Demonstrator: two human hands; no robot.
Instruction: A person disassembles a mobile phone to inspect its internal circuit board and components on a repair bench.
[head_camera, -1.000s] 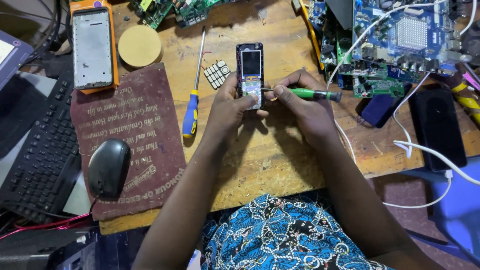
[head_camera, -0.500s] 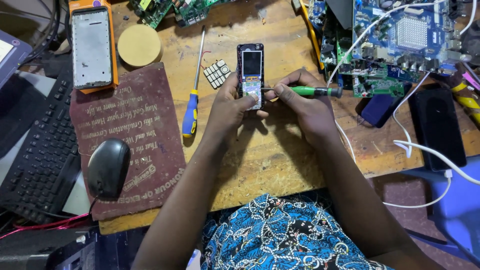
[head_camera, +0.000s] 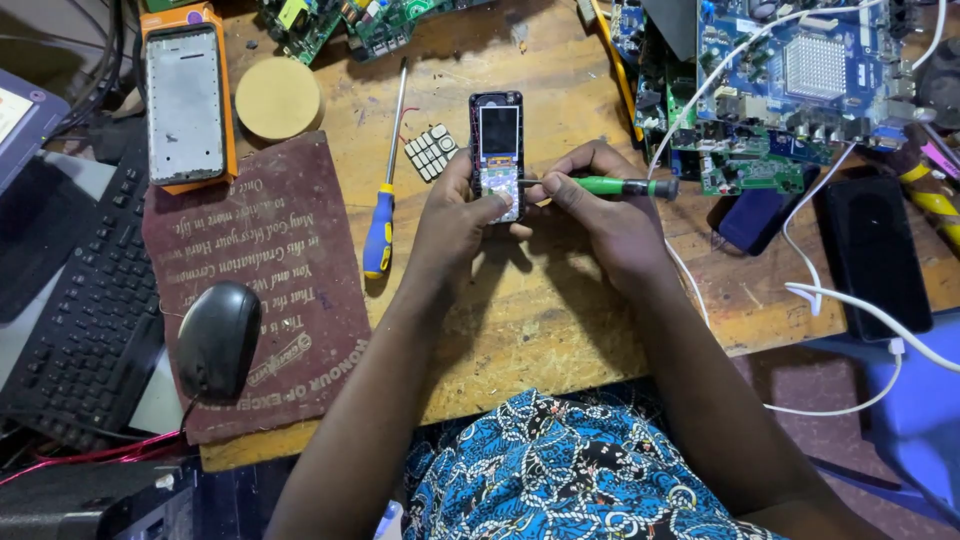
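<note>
On the bench, the left hand pinches an opened phone; the right hand grips a green screwdriver, tip probably at a screw; 1 keypad lies already removed.

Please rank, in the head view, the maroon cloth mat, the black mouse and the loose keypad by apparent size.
1. Maroon cloth mat, clearly largest.
2. Black mouse.
3. Loose keypad, smallest.

A green screwdriver and a blue-and-yellow screwdriver are seen. The mat is coloured maroon with pale lettering, the mouse black, the case orange. Blue cloth is patterned in white and black.
</note>
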